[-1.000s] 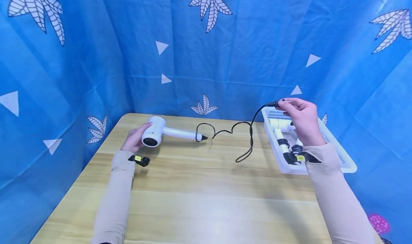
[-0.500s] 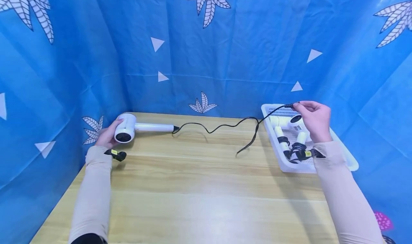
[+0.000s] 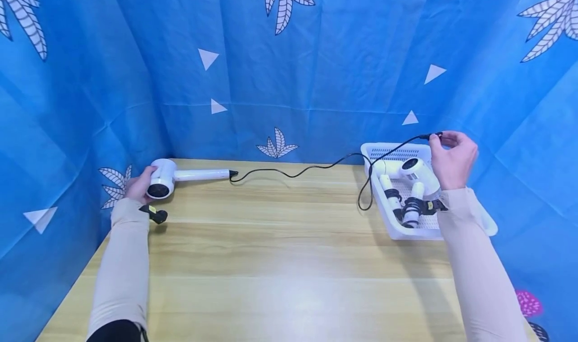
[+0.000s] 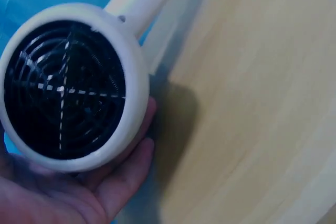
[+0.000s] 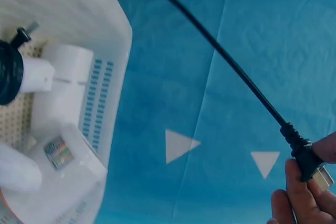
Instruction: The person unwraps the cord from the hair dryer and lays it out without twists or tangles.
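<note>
My left hand (image 3: 139, 185) grips the barrel of a white hair dryer (image 3: 200, 175) at the back left of the table, its handle pointing right. In the left wrist view, the dryer's round dark grille (image 4: 63, 90) faces the camera, with fingers wrapped round the housing from below. A thin black cord (image 3: 289, 174) runs from the handle's end across to my right hand (image 3: 453, 159). That hand, raised over the basket, pinches the black plug (image 5: 305, 157) between thumb and fingers. Near the basket's left side the cord hangs in a loop.
Beneath my right hand stands a white plastic basket (image 3: 384, 216) holding more white hair dryers (image 3: 422, 174) with black cords wound round their handles. The wooden table (image 3: 280, 262) reaches back to a blue patterned curtain (image 3: 271, 71).
My left hand has carried the hair dryer leftward. My right hand has moved right and slightly up with the plug, and the slack cord between them has drawn out straighter.
</note>
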A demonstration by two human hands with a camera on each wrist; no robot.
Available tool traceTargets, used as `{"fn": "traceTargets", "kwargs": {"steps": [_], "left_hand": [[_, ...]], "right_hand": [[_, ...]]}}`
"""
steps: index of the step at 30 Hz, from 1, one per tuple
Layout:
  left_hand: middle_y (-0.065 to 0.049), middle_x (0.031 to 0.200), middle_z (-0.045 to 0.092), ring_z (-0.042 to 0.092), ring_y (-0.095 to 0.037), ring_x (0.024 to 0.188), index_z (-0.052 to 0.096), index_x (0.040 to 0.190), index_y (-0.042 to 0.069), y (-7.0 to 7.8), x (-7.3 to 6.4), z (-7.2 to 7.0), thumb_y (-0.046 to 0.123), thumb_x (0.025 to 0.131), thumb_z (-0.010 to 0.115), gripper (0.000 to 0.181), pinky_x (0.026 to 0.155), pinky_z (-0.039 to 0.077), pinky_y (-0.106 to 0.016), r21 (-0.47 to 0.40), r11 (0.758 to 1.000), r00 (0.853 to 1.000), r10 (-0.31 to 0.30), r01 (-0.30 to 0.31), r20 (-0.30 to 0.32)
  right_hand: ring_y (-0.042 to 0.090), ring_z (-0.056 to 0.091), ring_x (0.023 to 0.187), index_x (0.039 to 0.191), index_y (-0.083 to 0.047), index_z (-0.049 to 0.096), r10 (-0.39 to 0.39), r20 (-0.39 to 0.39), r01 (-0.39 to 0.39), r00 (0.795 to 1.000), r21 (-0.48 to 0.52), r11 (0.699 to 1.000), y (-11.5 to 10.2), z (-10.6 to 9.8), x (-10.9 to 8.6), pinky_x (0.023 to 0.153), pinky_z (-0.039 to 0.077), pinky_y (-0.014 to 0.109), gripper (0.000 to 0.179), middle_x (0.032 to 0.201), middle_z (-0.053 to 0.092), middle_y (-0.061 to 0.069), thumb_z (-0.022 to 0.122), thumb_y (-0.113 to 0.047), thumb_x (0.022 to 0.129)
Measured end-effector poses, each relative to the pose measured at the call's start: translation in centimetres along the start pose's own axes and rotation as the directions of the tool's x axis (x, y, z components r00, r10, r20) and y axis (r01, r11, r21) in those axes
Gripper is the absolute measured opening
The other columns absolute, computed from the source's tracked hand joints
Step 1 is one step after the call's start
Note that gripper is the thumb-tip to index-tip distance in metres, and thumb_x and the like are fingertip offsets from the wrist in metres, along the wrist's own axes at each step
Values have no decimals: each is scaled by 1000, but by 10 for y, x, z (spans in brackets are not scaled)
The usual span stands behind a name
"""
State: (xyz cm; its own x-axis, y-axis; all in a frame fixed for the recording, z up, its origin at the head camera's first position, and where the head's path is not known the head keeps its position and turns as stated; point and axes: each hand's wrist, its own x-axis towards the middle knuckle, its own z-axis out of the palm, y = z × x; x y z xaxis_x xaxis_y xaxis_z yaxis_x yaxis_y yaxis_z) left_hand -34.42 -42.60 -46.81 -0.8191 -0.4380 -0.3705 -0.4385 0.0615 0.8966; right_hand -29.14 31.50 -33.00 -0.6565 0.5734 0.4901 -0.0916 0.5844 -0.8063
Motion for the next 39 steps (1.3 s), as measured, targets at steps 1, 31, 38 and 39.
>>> {"fn": "traceTargets", "kwargs": {"steps": [1,31,38,39], "left_hand": [[-6,113,56,55,-8,77,32,156,1,1,-1,1,61,96,51,87,58,54,-25,54,998,1000,16,-15,-12],[-31,167,24,36,-44,144,12,161,-7,6,-16,21,69,92,56,112,124,33,-58,380,920,994,106,-93,-13],[-32,165,29,39,-45,141,17,160,-8,0,-10,24,69,93,57,110,122,36,-58,387,917,993,114,-93,-32],[-32,165,29,40,-44,140,17,160,-8,0,-9,25,69,93,56,109,122,36,-58,390,916,992,118,-96,-33]], "right_hand": [[-15,54,77,116,-8,76,-18,-23,18,1000,-11,1000,-2,2,0,83,42,13,38,87,65,-22,69,-37,93],[35,66,64,94,-1,67,-520,487,677,702,-229,700,3,63,-132,53,54,47,16,83,73,17,77,-9,84],[35,65,67,91,2,64,-400,664,720,631,-310,621,43,81,-156,59,57,49,11,81,68,18,71,1,84],[35,66,68,93,2,65,-387,682,729,620,-319,605,48,82,-158,60,57,48,10,82,69,19,71,1,85]]}}
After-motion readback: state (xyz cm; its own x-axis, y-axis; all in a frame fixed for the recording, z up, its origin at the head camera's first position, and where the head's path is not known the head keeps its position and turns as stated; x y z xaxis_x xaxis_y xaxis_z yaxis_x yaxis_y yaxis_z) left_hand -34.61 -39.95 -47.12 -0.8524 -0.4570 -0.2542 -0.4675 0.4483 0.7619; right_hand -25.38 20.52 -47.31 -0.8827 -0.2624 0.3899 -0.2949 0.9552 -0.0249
